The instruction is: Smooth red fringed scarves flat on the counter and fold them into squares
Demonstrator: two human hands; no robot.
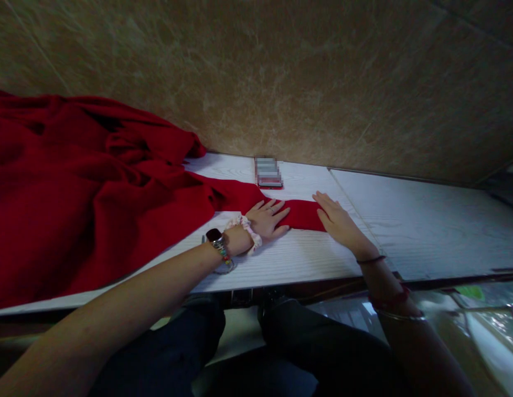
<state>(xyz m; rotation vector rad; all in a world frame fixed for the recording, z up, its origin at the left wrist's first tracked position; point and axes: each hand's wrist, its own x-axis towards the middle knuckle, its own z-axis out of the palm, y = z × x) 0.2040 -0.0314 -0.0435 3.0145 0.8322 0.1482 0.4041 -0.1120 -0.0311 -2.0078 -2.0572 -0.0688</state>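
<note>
A large red cloth (74, 187) lies bunched over the left half of a white table (405, 220). One narrow strip of it, like a sleeve (300, 214), stretches right across the tabletop. My left hand (268, 216) lies flat on this strip with fingers spread; a watch, beads and a pale scrunchie are on its wrist. My right hand (337, 219) rests flat on the strip's right end, fingers stretched out, with thin bands on its wrist.
A small flat dark object (268, 173), blurred, lies on the table just behind the strip near the wall. A brown marbled wall (281, 77) rises behind the table. My dark-trousered legs (281, 353) are under the table's front edge.
</note>
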